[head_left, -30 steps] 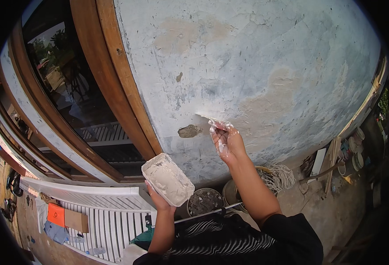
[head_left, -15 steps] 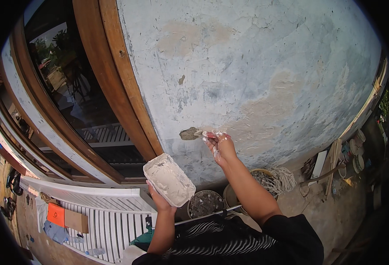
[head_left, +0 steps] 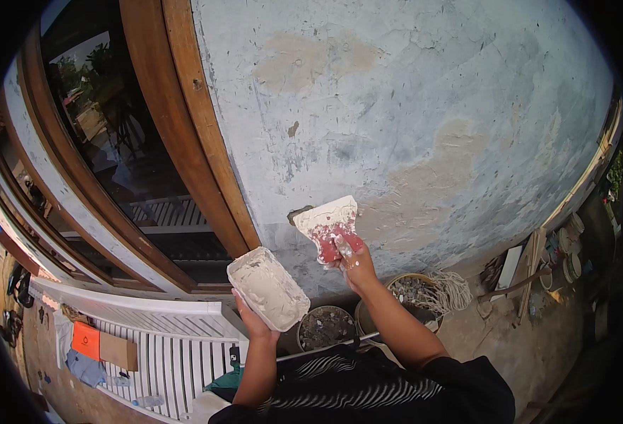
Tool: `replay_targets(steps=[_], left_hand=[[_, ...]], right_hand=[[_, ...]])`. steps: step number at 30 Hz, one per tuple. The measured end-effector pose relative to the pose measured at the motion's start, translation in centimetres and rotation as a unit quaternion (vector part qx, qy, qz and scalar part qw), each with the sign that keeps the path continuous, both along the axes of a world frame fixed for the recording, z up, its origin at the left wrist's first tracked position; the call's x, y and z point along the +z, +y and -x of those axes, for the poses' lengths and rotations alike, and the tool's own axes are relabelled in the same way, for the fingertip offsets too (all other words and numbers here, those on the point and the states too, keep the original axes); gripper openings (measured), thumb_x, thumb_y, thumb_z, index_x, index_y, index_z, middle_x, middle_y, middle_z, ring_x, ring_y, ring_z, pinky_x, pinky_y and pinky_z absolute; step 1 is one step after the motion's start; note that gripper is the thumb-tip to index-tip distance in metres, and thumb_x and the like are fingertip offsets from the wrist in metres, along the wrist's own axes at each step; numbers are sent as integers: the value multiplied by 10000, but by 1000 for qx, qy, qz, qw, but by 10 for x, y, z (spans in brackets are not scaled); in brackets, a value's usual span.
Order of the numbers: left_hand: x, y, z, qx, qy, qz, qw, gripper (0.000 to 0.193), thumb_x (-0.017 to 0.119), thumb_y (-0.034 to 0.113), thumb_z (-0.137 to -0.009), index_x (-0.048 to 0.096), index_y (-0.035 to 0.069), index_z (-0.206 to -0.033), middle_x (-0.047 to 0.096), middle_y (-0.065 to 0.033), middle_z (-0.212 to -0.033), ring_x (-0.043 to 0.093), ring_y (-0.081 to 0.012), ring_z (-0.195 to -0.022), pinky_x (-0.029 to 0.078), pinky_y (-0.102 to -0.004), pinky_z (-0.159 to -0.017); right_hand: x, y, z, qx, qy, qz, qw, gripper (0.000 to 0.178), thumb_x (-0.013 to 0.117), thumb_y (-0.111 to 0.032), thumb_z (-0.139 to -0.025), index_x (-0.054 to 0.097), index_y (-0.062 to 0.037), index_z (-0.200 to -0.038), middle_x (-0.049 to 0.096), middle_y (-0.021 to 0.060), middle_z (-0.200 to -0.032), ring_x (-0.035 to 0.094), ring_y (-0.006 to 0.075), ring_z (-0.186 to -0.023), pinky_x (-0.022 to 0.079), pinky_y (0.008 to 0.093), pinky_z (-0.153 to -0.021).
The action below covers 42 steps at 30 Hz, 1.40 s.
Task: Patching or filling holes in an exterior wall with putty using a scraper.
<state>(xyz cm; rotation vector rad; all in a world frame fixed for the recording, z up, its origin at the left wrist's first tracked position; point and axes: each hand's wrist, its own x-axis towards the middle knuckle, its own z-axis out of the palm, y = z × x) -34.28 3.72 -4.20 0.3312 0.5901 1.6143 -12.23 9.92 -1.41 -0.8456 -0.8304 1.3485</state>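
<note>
My left hand [head_left: 255, 319] is closed around the lower left side of a rectangular tub [head_left: 269, 288] of pale putty. The putty is smeared up the tub's walls. In my right hand [head_left: 356, 263] is a putty knife [head_left: 331, 233] with a red handle, held by its grip, its wide blade coated in putty. White smears cover my right fingers. Behind the blade's left corner, a grey-brown hole [head_left: 298, 214] in the wall [head_left: 410, 106] is partly hidden. Whether the blade touches the wall I cannot tell.
A brown wooden window frame [head_left: 202, 127] borders the wall on the left. Below it stands a white slatted bench [head_left: 177, 367] with an orange box [head_left: 86, 340] on it. Buckets of rubble [head_left: 327, 327] and a pale bundle of rope [head_left: 450, 291] sit at the wall's foot.
My right hand has turned the putty knife, which was edge-on at the hole, so its coated broad face now shows. Part of the hole is now covered from view. The tub has barely moved.
</note>
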Motion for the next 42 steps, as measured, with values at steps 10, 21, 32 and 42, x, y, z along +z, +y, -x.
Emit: replay_targets(steps=[10, 21, 32, 42], left_hand=[[-6, 1, 8, 20, 9, -4, 1000, 663, 302, 608, -1048, 404, 133, -1499, 536, -105, -1434, 564, -324, -1271, 470, -491, -1066], [-9, 0, 9, 18, 10, -2, 1000, 669, 303, 614, -1046, 386, 142, -1512, 521, -103, -1450, 559, -331, -1277, 465, -509, -1068], [-8, -13, 13, 17, 4, -4, 1000, 654, 298, 603, -1049, 390, 150, -1512, 520, -91, -1454, 545, -326, -1297, 450, -501, -1085], [-3, -19, 14, 11, -1, -7, 1000, 649, 296, 598, -1051, 396, 146, -1505, 528, -98, -1443, 558, -322, -1281, 465, -495, -1072]], right_hand=[[-64, 63, 13, -165, -112, -3, 980, 236, 681, -239, -992, 710, -16, -1064, 716, 24, -863, 646, 90, -653, 538, 263, -532], [-74, 67, 21, -179, -93, 61, 977, 204, 678, -223, -993, 738, -33, -1036, 712, 3, -793, 600, 70, -586, 503, 262, -491], [-112, 14, 7, -99, -77, 209, 970, 205, 652, -209, -991, 734, -52, -1093, 687, 8, -764, 606, 102, -576, 490, 277, -490], [-93, -6, 18, -63, -95, 114, 987, 186, 618, -166, -1000, 707, -13, -1055, 717, 49, -838, 645, 129, -622, 521, 295, -523]])
